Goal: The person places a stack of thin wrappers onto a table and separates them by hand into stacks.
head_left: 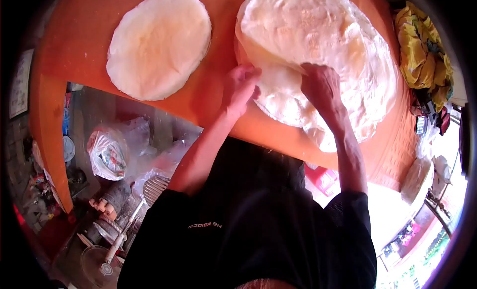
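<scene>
A wide heap of thin, pale flatbread sheets [313, 28] lies on the orange table, wrinkled and glossy on top. My right hand [322, 85] is closed over the near part of the heap, pinching a thin flatbread sheet whose raised fold runs up to the left. At the heap's left edge, my left hand [241, 87] has its fingers curled in, fingertips against the edge; what lies between them is hidden. Farther left, apart from both hands, a smaller round flatbread [159, 45] lies flat.
The orange table [218, 55] ends just in front of my body. Below on the left are a plastic bag [107, 155], a wire rack [155, 189] and a round metal disc [102, 261]. Yellow cloth [420, 45] hangs beyond the table's right side.
</scene>
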